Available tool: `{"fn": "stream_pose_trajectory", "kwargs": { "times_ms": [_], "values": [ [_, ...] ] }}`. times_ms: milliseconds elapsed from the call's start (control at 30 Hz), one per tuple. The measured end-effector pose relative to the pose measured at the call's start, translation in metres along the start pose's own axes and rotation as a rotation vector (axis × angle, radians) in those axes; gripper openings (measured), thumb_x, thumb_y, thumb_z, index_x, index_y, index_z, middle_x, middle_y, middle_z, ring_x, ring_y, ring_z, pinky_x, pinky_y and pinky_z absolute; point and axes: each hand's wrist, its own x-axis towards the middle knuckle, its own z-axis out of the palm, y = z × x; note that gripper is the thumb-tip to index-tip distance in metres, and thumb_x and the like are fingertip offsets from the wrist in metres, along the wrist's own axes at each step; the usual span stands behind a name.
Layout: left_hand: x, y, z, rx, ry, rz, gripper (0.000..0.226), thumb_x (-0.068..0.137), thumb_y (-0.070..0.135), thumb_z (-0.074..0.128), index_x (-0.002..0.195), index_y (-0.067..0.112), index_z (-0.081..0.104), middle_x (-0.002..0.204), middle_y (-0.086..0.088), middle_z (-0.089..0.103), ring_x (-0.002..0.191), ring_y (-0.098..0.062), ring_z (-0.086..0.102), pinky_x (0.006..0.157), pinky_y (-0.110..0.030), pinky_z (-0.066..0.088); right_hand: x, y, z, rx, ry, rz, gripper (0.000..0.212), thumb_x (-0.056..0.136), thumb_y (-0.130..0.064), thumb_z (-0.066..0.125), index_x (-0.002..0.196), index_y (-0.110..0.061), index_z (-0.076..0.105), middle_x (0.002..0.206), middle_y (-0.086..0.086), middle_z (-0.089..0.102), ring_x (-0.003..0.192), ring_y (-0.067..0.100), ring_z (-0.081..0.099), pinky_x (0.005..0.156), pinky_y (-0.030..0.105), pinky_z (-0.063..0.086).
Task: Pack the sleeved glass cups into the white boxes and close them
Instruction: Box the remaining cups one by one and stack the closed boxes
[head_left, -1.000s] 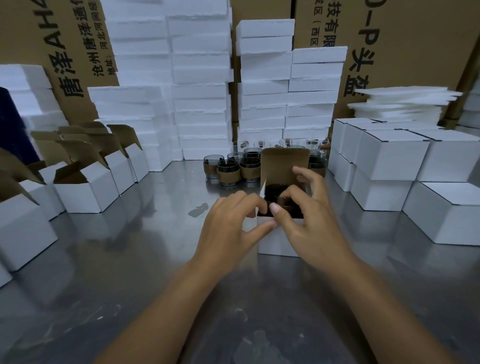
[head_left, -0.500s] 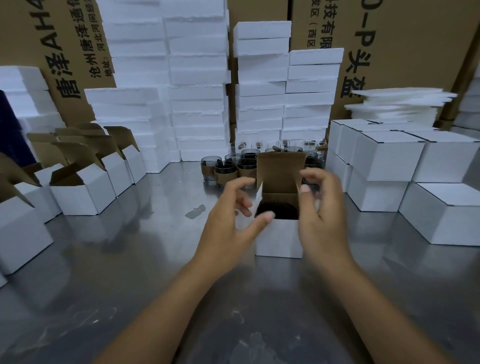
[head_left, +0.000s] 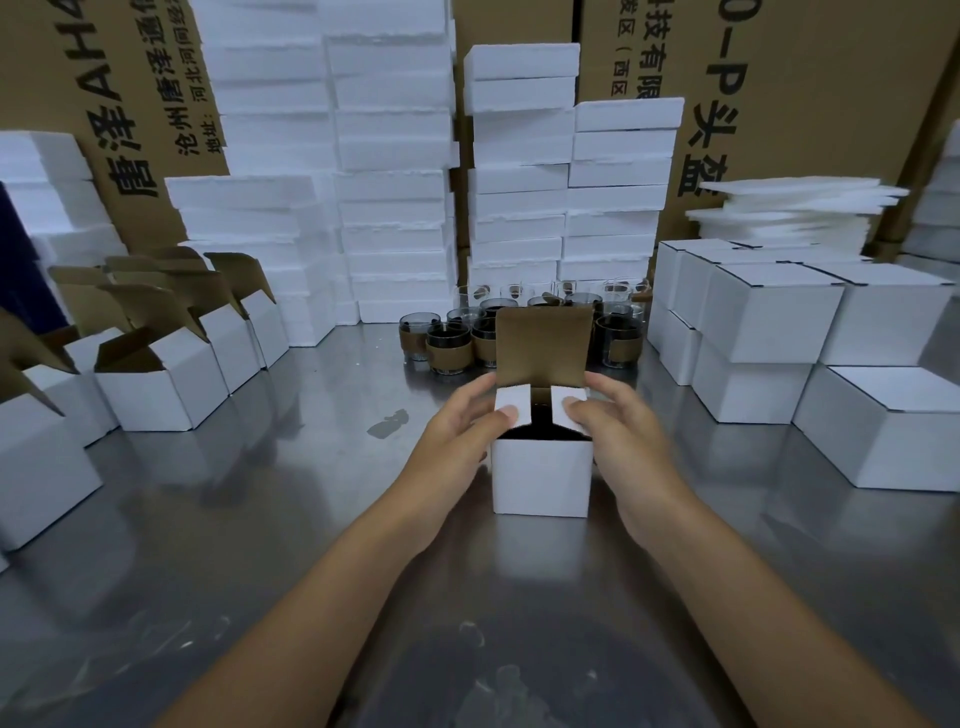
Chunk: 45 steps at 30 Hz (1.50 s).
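**At table centre: side flaps pressed in, lid flap up**

On the steel table (head_left: 260, 493), between both hands, an upright white box (head_left: 542, 480) with its brown-lined lid flap (head_left: 543, 343) raised. Pressed down on the left side flap (head_left: 511, 405), the thumb of the left hand (head_left: 457, 441), fingers stretched along the box's far left edge, not curled closed. Likewise on the right side flap (head_left: 569, 408) under the right hand (head_left: 623, 436), fingers largely hidden behind the box. Between the flaps, only a dark gap, contents too dark to tell. Behind the lid flap, more sleeved glass cups (head_left: 449, 345), partly blocked. To the left, open boxes (head_left: 156, 384), some cut off at the frame edge. To the right, closed boxes (head_left: 769, 312), stacked.
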Motion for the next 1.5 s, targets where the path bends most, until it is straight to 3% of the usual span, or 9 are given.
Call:
{"fn": "stream_pose_trajectory", "kwargs": {
  "times_ms": [100,267,467,600,667,733,867,1167,1500],
  "values": [
    [0.000,0.002,0.000,0.000,0.021,-0.001,0.041,0.092,0.021,0.057,0.130,0.035,0.050,0.119,0.021,0.060,0.109,-0.002,0.056,0.092,-0.028,0.046,0.001,-0.001,0.000,0.008,-0.019,-0.008,0.039,0.090,-0.010,0.058,0.124,-0.028,0.053,0.088,-0.009,0.065,0.079,0.007,0.064,0.063,0.024,0.048],
    [0.001,0.002,0.000,0.013,0.007,0.040,0.046,0.091,0.013,0.054,0.128,0.039,0.047,0.115,0.013,0.063,0.102,-0.004,0.061,0.068,-0.014,0.047,0.001,-0.002,0.000,0.010,-0.074,-0.070,0.045,0.089,-0.004,0.055,0.107,-0.045,0.053,0.095,-0.002,0.069,0.087,0.015,0.067,0.071,0.034,0.055],
    [0.003,-0.001,-0.004,-0.051,-0.021,0.033,0.030,0.090,0.015,0.058,0.101,0.043,0.058,0.105,0.007,0.066,0.087,-0.002,0.065,0.062,-0.013,0.048,0.002,0.000,-0.001,0.096,-0.073,-0.060,0.025,0.088,-0.002,0.059,0.089,-0.027,0.059,0.088,0.001,0.068,0.083,0.020,0.064,0.074,0.036,0.048],
    [0.004,-0.002,-0.006,-0.055,-0.031,0.011,0.019,0.093,0.022,0.056,0.085,0.038,0.059,0.091,0.018,0.070,0.081,0.004,0.065,0.061,-0.012,0.048,0.000,-0.001,-0.001,0.089,-0.065,-0.036,0.024,0.092,-0.003,0.049,0.081,-0.022,0.059,0.087,-0.004,0.065,0.075,0.012,0.061,0.056,0.023,0.047],
    [0.004,-0.001,-0.005,-0.054,-0.018,0.010,0.019,0.094,0.022,0.055,0.083,0.038,0.060,0.089,0.019,0.070,0.081,0.003,0.065,0.060,-0.012,0.048,0.000,-0.002,0.000,0.076,-0.021,-0.057,0.026,0.092,-0.005,0.046,0.078,-0.020,0.061,0.093,-0.003,0.064,0.085,0.011,0.060,0.067,0.024,0.047],
    [0.004,-0.001,-0.005,-0.038,0.005,0.019,0.020,0.094,0.024,0.053,0.082,0.037,0.061,0.087,0.021,0.070,0.079,0.004,0.065,0.064,-0.013,0.049,0.000,-0.004,0.000,0.079,-0.007,-0.102,0.026,0.091,-0.011,0.046,0.074,-0.020,0.064,0.092,-0.013,0.065,0.091,0.001,0.059,0.078,0.022,0.045],
    [0.003,-0.002,-0.005,-0.032,0.026,0.015,0.022,0.092,0.030,0.051,0.078,0.040,0.065,0.088,0.020,0.069,0.085,0.003,0.063,0.093,-0.032,0.043,-0.007,0.001,0.002,-0.126,-0.142,-0.300,0.016,0.092,-0.036,0.054,0.084,-0.026,0.064,0.089,-0.019,0.064,0.079,-0.015,0.055,0.067,0.005,0.040],
    [-0.004,-0.002,-0.006,-0.057,0.000,0.170,0.045,0.065,0.059,0.063,0.095,0.025,0.063,0.094,0.012,0.067,0.091,-0.005,0.064,0.078,-0.022,0.053,-0.010,0.002,0.001,-0.240,-0.137,-0.399,0.039,0.066,-0.058,0.060,0.088,-0.027,0.061,0.099,-0.008,0.061,0.090,0.012,0.060,0.074,0.030,0.051],
    [-0.002,-0.004,-0.014,-0.092,-0.056,0.096,0.045,0.068,0.047,0.075,0.105,0.025,0.064,0.109,0.007,0.067,0.100,-0.009,0.065,0.087,-0.026,0.053,-0.009,0.005,-0.003,-0.348,-0.185,-0.410,0.021,0.078,-0.045,0.064,0.093,-0.032,0.059,0.108,-0.023,0.053,0.101,-0.008,0.051,0.077,0.008,0.044]
  ]
}}
